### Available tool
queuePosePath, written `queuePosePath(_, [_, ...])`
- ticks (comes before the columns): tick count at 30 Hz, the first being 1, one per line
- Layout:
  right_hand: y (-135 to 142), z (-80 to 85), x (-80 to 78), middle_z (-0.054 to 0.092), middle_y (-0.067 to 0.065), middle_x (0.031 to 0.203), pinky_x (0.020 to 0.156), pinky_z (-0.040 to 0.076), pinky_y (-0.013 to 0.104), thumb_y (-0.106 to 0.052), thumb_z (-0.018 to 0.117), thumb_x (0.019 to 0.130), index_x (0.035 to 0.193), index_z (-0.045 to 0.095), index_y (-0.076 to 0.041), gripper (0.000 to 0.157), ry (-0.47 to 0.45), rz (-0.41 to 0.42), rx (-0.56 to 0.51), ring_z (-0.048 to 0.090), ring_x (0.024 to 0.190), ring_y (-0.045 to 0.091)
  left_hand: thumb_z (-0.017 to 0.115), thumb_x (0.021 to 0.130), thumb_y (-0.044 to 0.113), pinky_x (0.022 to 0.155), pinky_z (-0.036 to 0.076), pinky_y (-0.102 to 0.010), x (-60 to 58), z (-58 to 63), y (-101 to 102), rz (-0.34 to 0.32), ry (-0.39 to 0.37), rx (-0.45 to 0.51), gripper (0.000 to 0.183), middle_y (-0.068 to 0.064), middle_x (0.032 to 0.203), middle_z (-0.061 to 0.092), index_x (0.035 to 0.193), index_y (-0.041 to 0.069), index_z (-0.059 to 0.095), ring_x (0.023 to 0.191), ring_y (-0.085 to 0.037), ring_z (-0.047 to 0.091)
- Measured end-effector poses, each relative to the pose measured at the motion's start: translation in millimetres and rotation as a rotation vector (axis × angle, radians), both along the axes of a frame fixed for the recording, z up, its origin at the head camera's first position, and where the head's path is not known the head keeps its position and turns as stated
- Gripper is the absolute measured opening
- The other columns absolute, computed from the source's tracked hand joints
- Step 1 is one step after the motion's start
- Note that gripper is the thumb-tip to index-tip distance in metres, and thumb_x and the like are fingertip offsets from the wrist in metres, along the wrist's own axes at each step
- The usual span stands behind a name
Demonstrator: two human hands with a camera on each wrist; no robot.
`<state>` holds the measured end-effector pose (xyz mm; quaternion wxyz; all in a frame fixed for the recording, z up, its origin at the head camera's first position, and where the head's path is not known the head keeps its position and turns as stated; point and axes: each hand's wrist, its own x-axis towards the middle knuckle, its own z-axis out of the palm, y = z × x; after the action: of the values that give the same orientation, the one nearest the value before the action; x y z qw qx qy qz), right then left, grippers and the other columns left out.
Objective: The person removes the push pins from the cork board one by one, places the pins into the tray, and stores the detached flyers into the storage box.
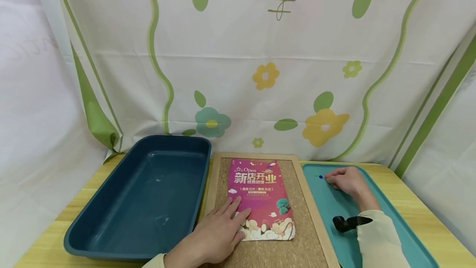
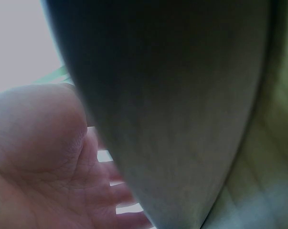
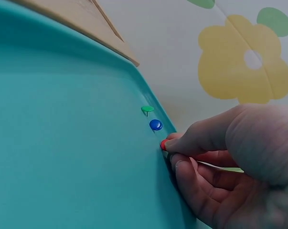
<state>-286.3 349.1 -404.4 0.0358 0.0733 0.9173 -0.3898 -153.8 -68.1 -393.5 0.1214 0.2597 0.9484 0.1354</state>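
My left hand [image 1: 219,233] lies flat with fingers spread on the lower left of a pink and purple poster [image 1: 256,206]. Beneath the poster is a wood-framed cork board [image 1: 310,235]. At the far end of a turquoise tray [image 1: 323,206], my right hand [image 1: 351,181] pinches a red thumbtack [image 3: 163,144] between thumb and fingertip. Just beyond it in the right wrist view are a blue thumbtack [image 3: 155,125] and a green thumbtack [image 3: 147,109], the green one with its pin downward. The left wrist view shows the palm [image 2: 43,157] partly hidden by a dark blurred surface.
A deep dark blue basin [image 1: 202,177] stands left of the board on the wooden table [image 1: 420,193]. The tray's raised rim [image 1: 405,228] runs along the right. Behind everything hangs a white curtain [image 1: 230,36] printed with flowers. A black camera mount [image 1: 346,223] sits on my right wrist.
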Motion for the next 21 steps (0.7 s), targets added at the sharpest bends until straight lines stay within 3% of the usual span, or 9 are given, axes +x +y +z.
queuePosePath(13, [3.6, -2.7, 0.4, 0.08, 0.009, 0.109, 0.068, 0.055, 0.027, -0.014, 0.069, 0.099, 0.117, 0.079, 0.003, 0.027, 0.014, 0.012, 0.004, 0.066, 0.078, 0.009, 0.063, 0.104, 0.045, 0.12, 0.043, -0.063, 0.4, 1.5, 1.6, -0.002, 0.014, -0.004, 0.06, -0.008, 0.173, 0.037, 0.16, 0.028, 0.049, 0.16, -0.038, 0.035])
queuePosePath(21, [3.2, -2.2, -0.1, 0.08, 0.004, 0.104, 0.067, 0.056, 0.026, -0.015, 0.07, 0.099, 0.118, 0.078, 0.004, 0.028, 0.014, 0.024, -0.032, 0.066, 0.076, 0.007, 0.063, 0.103, 0.045, 0.12, 0.043, -0.064, 0.5, 0.8, 0.3, 0.007, 0.004, 0.002, 0.061, -0.008, 0.173, 0.037, 0.16, 0.029, 0.049, 0.16, -0.038, 0.035])
